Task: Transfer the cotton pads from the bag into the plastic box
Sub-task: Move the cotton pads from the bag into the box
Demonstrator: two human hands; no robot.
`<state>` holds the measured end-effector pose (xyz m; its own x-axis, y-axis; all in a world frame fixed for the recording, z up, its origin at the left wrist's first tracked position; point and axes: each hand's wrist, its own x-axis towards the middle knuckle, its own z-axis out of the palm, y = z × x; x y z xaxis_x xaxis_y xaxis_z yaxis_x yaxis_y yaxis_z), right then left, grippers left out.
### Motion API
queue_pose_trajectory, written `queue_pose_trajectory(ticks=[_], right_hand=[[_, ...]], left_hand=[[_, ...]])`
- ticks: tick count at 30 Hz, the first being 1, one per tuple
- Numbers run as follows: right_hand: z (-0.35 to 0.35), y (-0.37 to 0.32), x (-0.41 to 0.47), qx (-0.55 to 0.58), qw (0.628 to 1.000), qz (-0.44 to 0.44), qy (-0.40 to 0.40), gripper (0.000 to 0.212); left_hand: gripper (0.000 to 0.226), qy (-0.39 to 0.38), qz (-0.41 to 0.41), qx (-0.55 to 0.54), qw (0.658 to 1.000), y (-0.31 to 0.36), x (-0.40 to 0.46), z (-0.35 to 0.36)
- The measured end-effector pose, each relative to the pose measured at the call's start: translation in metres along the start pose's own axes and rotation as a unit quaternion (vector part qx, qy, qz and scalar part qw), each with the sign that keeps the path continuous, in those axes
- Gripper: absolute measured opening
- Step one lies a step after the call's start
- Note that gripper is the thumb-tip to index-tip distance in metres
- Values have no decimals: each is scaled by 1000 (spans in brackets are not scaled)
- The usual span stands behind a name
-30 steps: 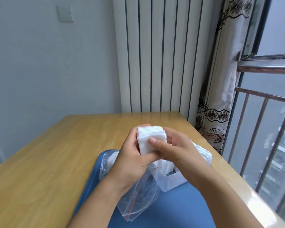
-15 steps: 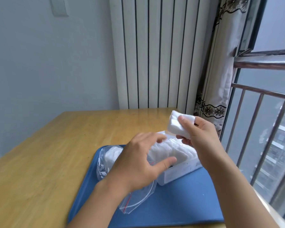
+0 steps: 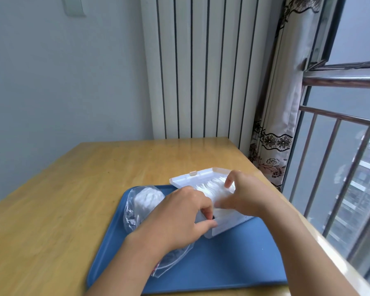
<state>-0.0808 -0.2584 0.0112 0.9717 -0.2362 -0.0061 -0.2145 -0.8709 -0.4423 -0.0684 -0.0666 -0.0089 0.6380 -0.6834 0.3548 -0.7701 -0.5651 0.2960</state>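
cotton pads: a row of them point(image 3: 214, 185) already sits on edge in the plastic box, running from the near-left end toward the far-right corner. A second clump point(image 3: 146, 199) is left in the bag, off to the left.

plastic box: white-clear, open point(image 3: 229, 223), sits diagonally on the far right part of the tray. Its long axis runs near-left to far-right, same as the row of pads.

key relation: the pads in the box are right under and between both hands, so pressing them in means going down and along that diagonal. The leftover pads lie left of the left hand, so that hand is clearly nearer for the next grab.

right hand: over the box point(image 3: 250, 197), fingers point(image 3: 229, 182) curled down onto the pads, looks like it's tucking the fresh batch in. Whether it's pinching them or just pressing, I can't tell.

left hand: at the near-left end of the box point(image 3: 179, 218), fingers curled in against the end wall and the pads there, thumb along the front. Probably steadying the box.

bag: clear zip bag point(image 3: 137, 210), crumpled, partly under the left wrist.

tray: blue point(image 3: 222, 263), carries the box and bag.

desk: wood point(image 3: 62, 210), radiator and curtain behind.

in the way: mostly the left forearm lying over the bag mouth, I'd guess.
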Motion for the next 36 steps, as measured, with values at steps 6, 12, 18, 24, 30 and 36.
queue_pose_trajectory(ticks=[6, 12, 18, 24, 30, 36], right_hand=[[16, -10, 7, -156, 984, 37, 83, 62], [19, -4, 7, -120, 987, 2, 104, 68], [-17, 8, -7, 170, 973, -115, 107, 25], [-9, -11, -26, 132, 971, -112, -166, 57], [-4, -13, -24, -13, 971, -15, -237, 77], [7, -21, -23, -11, 982, -24, -188, 79]], left_hand=[[19, -3, 0, 14, 1000, 0, 0, 0], [19, 3, -1, 13, 1000, -1, -1, 5], [24, -7, -8, 30, 1000, -8, 0, 7], [27, -18, -28, 9, 999, -13, 0, 7], [30, -22, -48, -11, 999, -17, 2, 9], [20, -2, -36, -48, 998, -13, -1, 4]])
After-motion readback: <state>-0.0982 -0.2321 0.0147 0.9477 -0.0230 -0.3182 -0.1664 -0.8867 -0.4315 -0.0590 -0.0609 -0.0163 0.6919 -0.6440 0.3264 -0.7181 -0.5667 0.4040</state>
